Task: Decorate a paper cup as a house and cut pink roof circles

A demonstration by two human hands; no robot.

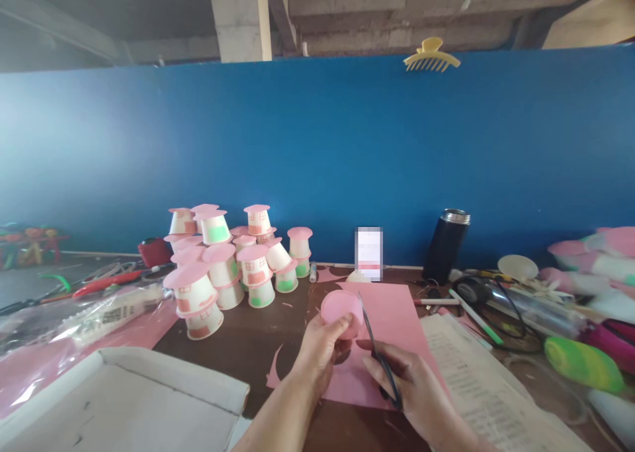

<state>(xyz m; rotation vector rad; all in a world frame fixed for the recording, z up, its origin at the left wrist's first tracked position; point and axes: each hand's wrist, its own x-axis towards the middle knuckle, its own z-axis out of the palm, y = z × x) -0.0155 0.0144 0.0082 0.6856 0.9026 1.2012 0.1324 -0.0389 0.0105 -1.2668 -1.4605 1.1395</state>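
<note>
My left hand [320,353] pinches a round pink paper disc [340,303], its thumb pressed on the face of the disc. In my right hand [409,372] is a pair of dark-handled scissors [380,353], the blades pointing up beside the disc's right edge. Whether the blades touch the paper I cannot tell. Beneath both hands lies a pink paper sheet [391,306]. A curved pink offcut [274,367] rests left of my left wrist. Paper cups [193,306] with pink disc tops and drawn windows and doors stand stacked at the left back.
A white cardboard box [163,399] takes up the front left. Printed paper [476,372] lies at the right, near a green-ended marker [476,316] and a yellow-green object [583,362]. A black bottle [446,247] stands before the blue partition [317,154], with a propped phone [369,250] nearby.
</note>
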